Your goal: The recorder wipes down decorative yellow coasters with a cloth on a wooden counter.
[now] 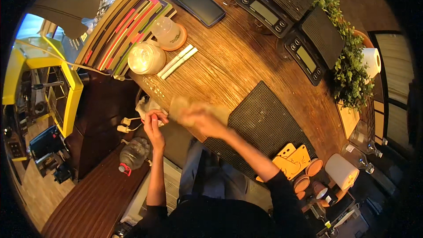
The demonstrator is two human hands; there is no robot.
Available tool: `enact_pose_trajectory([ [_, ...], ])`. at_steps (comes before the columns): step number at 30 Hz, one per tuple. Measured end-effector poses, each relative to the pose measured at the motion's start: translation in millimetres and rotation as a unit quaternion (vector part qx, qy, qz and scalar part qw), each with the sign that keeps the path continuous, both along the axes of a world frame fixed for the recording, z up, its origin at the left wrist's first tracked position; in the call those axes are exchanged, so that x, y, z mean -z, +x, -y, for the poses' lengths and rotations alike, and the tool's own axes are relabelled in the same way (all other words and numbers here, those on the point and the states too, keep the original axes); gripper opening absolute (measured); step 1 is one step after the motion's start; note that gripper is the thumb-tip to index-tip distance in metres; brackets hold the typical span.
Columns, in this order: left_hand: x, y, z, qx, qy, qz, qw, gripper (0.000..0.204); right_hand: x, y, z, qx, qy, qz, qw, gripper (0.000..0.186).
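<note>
My right hand (198, 119), blurred by motion, presses a tan cloth (178, 111) on the wooden table (220, 70) near its front-left edge. My left hand (154, 121) is just left of that edge with fingers curled round something pale that I cannot make out. Behind it is a crumpled white item (146, 105). Small pale specks (156, 89) lie on the wood beside a lit candle jar (142, 60). A clear cup on a coaster (169, 35) and white sticks (176, 61) are farther back. A black perforated mat (260, 119) lies to the right.
At the back are stacked books (119, 31), a card terminal (197, 4) and scales (306, 59). Right are plants (352, 79), orange boards (297, 161) and a paper roll (338, 169). A yellow-framed machine (75, 105) stands left, above a plastic bottle (134, 154).
</note>
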State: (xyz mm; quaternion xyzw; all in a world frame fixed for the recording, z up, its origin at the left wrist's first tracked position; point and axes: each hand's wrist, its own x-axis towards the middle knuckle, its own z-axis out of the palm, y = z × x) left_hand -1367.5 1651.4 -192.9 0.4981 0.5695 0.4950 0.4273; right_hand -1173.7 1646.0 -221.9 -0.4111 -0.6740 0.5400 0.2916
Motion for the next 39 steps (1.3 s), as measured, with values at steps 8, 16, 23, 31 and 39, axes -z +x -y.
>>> enact_pose_trajectory([
  [8, -5, -1, -28, 0.001, -0.019, -0.216, 0.976, 0.015, -20, 64, 6, 0.277, -0.222, -0.142, 0.924, 0.049],
  [16, -10, 74, -95, 0.099, 0.132, -0.418, 0.893, 0.030, -37, 155, -52, 0.438, 0.008, -0.028, 0.898, 0.054],
  [23, 2, 89, -129, 0.108, 0.129, -0.533, 0.829, 0.046, -36, 153, -80, 0.461, -0.029, -0.119, 0.879, 0.057],
  [31, 13, 82, -138, 0.160, 0.109, -0.580, 0.792, 0.048, -13, 140, -148, 0.278, 0.045, 0.088, 0.955, 0.058],
  [39, 29, 66, -140, 0.202, 0.129, -0.544, 0.804, 0.043, 21, 126, -159, 0.275, 0.155, 0.207, 0.926, 0.057],
])
